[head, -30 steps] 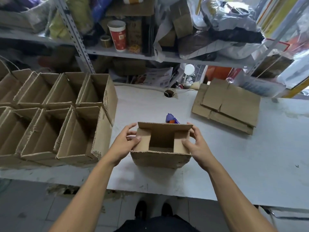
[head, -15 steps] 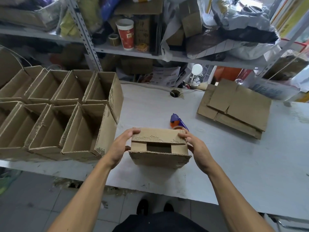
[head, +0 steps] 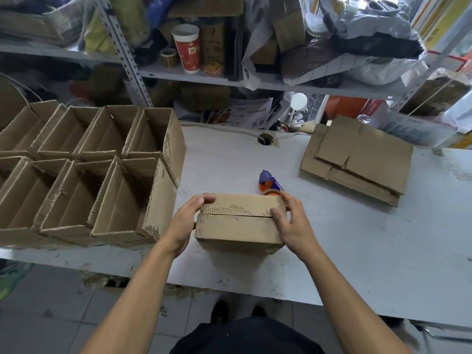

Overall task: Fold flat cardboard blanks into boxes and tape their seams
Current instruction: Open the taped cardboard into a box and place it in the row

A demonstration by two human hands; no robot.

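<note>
Head view: small brown corrugated cardboard box (head: 238,221) standing on the white scuffed tabletop (head: 357,246), directly between both hands, with its two top flaps folded down and meeting along a seam across the middle. Left hand (head: 187,222) clasping the box's left end, fingers curled over the far top flap, thumb out of sight. Right hand (head: 293,223) grasping the right end, thumb lying on the top near the seam, fingers wrapped round the far corner. Just beyond the right hand, touching or nearly touching the box's far edge: purple and orange plastic tape dispenser (head: 269,183) holding a brownish roll, partly hidden behind the box. Farther out beyond the right hand and off to its right: stack of flat brown cardboard blanks (head: 357,159), lying well apart from the box. To the left of the left hand: two rows of open-topped brown cardboard boxes (head: 84,172) packed side by side, the nearest one just beside the left wrist. Far beyond both hands: grey metal shelving (head: 132,62) crowded with bags and cartons, a red and white paper cup (head: 187,48) upright on it beside a small brown tape roll (head: 169,58). Below the forearms: grey tiled floor (head: 51,315) and dark shoes (head: 219,311).
</note>
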